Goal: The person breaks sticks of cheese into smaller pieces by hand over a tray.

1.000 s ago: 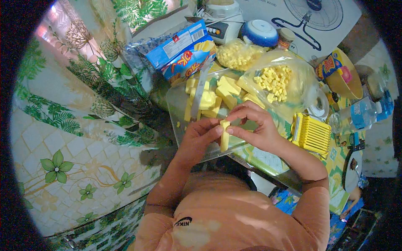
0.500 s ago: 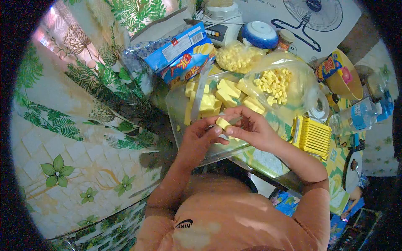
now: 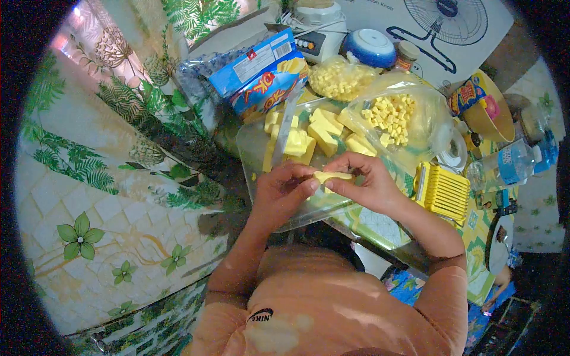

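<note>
Near the centre of the frame, a slim yellow piece is being held up over the near part of a clear tray, lying roughly level from left to right. Its left end is being pinched between the thumb and fingertips of the left hand, and its middle and right part are being gripped by the thumb and fingers of the right hand. Both hands are being held close together, with the fingers being bent around the piece.

Just above the hands, several larger yellow blocks are being carried by the tray, and a long flat blade is being laid slantwise along the left-hand blocks. To the upper right of these, small yellow cubes are being contained in a clear plastic bag; farther up, more pieces are being enclosed in a second bag.

Right of the right hand, a yellow ridged slicer is being supported by the patterned tabletop. Toward the right edge, a clear bottle with a blue label is being seen on its side, near a yellow tub. At the top of the frame, a blue box, a white appliance and a blue-and-white bowl are being grouped beyond the tray.
</note>
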`<state>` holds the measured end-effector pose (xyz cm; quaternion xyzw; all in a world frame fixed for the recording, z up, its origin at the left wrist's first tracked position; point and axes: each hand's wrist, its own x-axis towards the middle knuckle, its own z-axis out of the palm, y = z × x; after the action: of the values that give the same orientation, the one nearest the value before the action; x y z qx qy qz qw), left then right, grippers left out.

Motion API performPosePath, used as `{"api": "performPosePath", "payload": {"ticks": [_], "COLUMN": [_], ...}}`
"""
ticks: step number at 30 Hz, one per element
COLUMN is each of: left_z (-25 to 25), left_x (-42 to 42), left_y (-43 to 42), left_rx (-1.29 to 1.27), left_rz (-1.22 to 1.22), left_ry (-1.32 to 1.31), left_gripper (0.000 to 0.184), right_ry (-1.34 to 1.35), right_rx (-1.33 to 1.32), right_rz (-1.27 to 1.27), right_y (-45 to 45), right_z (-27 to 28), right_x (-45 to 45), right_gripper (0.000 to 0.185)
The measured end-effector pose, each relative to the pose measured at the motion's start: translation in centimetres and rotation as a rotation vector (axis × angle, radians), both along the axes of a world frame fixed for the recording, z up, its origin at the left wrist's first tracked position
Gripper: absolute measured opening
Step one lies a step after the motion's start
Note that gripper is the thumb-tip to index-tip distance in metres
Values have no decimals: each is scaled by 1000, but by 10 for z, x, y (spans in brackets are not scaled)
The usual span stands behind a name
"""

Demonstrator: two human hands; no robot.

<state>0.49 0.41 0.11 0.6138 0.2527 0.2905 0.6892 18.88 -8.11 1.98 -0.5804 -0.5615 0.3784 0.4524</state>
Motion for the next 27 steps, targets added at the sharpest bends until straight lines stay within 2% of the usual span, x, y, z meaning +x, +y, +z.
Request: {"api": "performPosePath", "payload": {"ticks": [1,4,13,15,21,27], "left_z": [2,7,3,1,2,3], "left_x": [0,1,0,1,3,5], "left_y": [1,1,1,-1,1,0], "left_rx": [20,26,-198,-261,-277,-183], "left_rz": [-7,-41,-119,-122,-126,-98], "left_ry": [19,41,-60,-94,-156,-118], "left_gripper": [14,12,14,15,12,12], "right_ry": [-6,240,178,236,267,260], "right_rx": [41,-13,36,7,-12,10], "right_rz": [9,23,83,87,50,38], "right_y": [0,0,-1,-1,-2,-2], "right_z": [-1,-4,4,3,6,2], "right_x": [0,-3,-1,-1,-2,-2], "right_gripper": [24,22,21,21,21,22]}}
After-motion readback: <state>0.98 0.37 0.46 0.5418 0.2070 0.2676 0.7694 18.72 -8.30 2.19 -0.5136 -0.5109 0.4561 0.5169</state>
